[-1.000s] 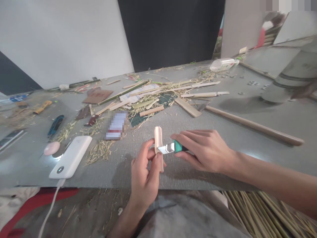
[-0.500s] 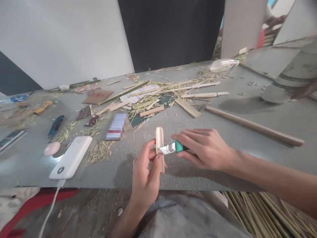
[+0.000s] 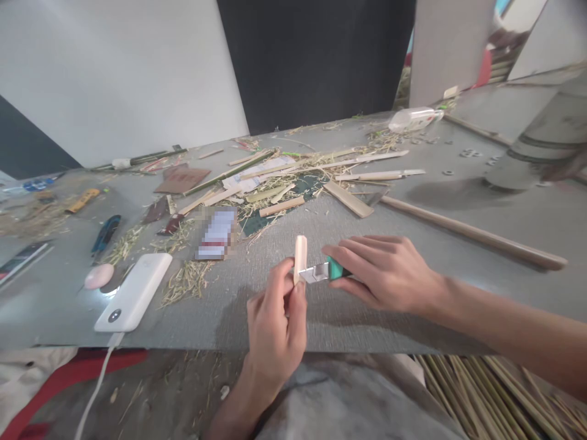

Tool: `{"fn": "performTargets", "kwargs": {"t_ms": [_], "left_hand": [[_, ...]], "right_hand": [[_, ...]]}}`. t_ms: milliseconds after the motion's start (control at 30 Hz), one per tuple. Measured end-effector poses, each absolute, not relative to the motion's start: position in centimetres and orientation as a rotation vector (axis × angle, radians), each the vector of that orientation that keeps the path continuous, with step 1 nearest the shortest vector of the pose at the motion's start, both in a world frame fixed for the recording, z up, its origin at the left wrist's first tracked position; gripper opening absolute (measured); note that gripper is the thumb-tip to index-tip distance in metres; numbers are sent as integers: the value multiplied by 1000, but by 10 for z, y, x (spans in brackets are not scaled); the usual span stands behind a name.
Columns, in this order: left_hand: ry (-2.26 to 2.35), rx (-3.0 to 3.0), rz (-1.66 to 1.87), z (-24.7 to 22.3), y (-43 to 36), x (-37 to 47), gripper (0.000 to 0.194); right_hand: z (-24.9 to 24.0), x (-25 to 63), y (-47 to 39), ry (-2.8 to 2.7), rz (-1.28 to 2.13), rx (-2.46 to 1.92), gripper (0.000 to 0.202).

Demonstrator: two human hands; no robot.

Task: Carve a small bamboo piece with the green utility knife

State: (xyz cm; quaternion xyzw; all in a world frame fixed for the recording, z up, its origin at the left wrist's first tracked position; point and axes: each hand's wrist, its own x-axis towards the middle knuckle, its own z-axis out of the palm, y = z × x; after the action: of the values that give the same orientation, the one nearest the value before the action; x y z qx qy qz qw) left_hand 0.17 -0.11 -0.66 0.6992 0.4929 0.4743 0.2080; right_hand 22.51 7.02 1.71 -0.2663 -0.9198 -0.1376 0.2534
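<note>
The left hand (image 3: 277,327) reaches up past the tabletop's (image 3: 367,333) near edge, wrist low and fingers curled, pinching a short wooden strip (image 3: 301,253) between thumb and fingers. The strip stands nearly upright in view, over the tabletop just in from the middle of that edge. The right hand (image 3: 389,272) comes in from the right, back of the hand up, fingers wrapped around a green-handled knife (image 3: 337,267); its blade (image 3: 315,272) points left and appears to touch the strip just above the left thumb. Leftward, near the same edge, lies a white power bank (image 3: 132,293). Beyond the right hand, a long rod (image 3: 477,232) slants toward the right.
</note>
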Motion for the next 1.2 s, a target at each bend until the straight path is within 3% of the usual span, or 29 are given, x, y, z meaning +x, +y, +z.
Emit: {"fn": "performTargets", "kwargs": {"t_ms": [233,1200], "left_hand": [[1263,1686,1277,-6,-3,1,23],[1339,1704,1268,-9,-3,0,25]], "right_hand": [[18,225,71,-2499,-421,-721,46],[21,223,68,-2429,-537,-788,38]]}}
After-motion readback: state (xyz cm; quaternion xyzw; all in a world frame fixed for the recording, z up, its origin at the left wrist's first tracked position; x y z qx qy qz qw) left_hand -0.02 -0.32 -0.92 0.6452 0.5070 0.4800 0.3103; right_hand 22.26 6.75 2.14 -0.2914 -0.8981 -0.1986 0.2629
